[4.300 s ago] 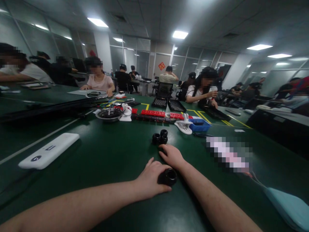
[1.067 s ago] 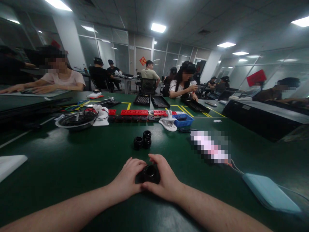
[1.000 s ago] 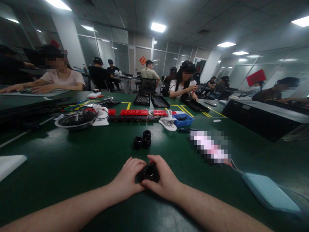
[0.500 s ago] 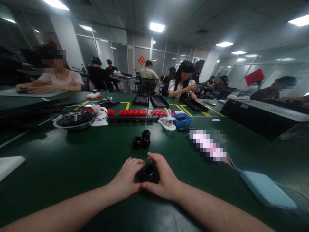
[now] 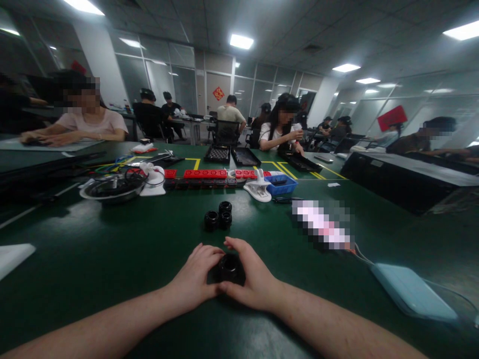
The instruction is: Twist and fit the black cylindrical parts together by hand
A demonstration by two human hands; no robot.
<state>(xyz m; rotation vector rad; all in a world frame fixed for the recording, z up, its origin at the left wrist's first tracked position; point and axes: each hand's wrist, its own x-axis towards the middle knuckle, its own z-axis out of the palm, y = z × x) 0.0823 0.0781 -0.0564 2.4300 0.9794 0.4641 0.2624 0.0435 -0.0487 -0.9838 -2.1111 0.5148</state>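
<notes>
Both of my hands close around one black ring-shaped part (image 5: 229, 268) that sits on the green table (image 5: 123, 259) right in front of me. My left hand (image 5: 194, 279) cups its left side, fingers curled against it, and my right hand (image 5: 251, 279) wraps the right side, thumb reaching over the top edge. Three more black ring parts (image 5: 218, 218) stand clustered farther out on the table, apart from my hands. Beyond them lies a row of red blocks (image 5: 209, 174), with a blue bin (image 5: 281, 185) and a white clip (image 5: 258, 189) to its right. A pale blue power bank (image 5: 411, 298) rests near my right forearm.
</notes>
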